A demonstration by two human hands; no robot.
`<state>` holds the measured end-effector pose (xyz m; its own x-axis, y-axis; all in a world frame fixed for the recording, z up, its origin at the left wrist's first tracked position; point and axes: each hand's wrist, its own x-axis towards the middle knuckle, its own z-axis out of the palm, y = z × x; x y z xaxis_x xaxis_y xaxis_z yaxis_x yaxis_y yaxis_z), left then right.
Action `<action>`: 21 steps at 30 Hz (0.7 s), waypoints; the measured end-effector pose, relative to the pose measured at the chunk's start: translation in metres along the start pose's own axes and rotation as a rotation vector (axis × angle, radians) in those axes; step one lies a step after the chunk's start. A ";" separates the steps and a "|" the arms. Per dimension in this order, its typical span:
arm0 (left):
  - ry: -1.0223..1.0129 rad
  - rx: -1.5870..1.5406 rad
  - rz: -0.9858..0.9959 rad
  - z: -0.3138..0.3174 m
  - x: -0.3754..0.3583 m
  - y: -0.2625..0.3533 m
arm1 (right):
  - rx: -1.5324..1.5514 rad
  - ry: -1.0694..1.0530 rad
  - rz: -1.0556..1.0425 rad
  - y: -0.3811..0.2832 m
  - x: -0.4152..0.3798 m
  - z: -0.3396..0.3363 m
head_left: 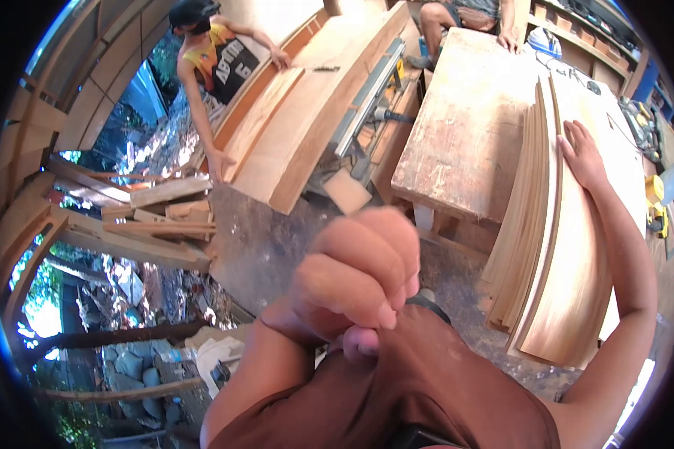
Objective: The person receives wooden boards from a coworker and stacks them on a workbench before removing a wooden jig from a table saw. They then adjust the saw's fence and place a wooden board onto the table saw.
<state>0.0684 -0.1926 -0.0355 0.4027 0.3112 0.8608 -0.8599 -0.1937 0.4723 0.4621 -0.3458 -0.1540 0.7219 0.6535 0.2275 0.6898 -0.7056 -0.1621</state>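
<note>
Head cam, only view here; the wood is over on the right side of the surface [457,127], a stack of thin strips [520,224] with a wide thin panel [573,277] right beside it on the right; the long axis of both runs from the near end toward the far edge, and they look bowed, though tbh that could be partly the lens; the near ends reach down past the worn surface's near edge, and I can't tell what holds them up there

Right hand [584,156] is the nearer one by a mile, palm down on the panel toward its far end; fingers are loosely open and laid out flat, pointing roughly at the far edge, not closed around anything; the strips lie just left of those fingers, and the panel runs back from them toward the wearer; left hand [356,269] is up at the chest, well apart from the wood, fingers curled tight with a pinch of brown shirt [442,374] in them

As for containers, I can't make out a proper one; closest is the shelf [614,66] beyond the far right corner, with small wood blocks on it; another person [228,56] at upper left has both hands on a narrow board [266,112]
</note>
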 end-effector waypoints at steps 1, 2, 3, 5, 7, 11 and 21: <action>-0.027 0.005 0.004 0.004 0.007 0.003 | -0.013 -0.005 0.011 0.001 0.001 0.002; -0.053 0.009 0.009 0.007 0.015 0.005 | -0.013 0.026 0.014 0.001 0.002 0.004; -0.110 -0.037 -0.051 0.011 0.025 0.010 | -0.017 0.031 0.001 0.003 0.002 0.006; -0.153 -0.086 -0.111 0.011 0.031 0.012 | -0.022 0.033 -0.014 0.009 0.006 0.011; -0.233 -0.155 -0.190 0.012 0.031 0.010 | -0.010 0.030 -0.043 0.015 0.013 0.014; -0.458 -0.323 -0.320 0.013 0.034 0.004 | 0.011 0.044 -0.040 0.010 0.007 0.011; -0.965 -0.447 -0.551 -0.012 0.021 -0.011 | 0.006 0.050 -0.060 0.021 0.014 0.018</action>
<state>0.0826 -0.1730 -0.0246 0.6558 -0.6128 0.4409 -0.4537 0.1468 0.8790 0.4877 -0.3457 -0.1718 0.6756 0.6800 0.2848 0.7322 -0.6638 -0.1522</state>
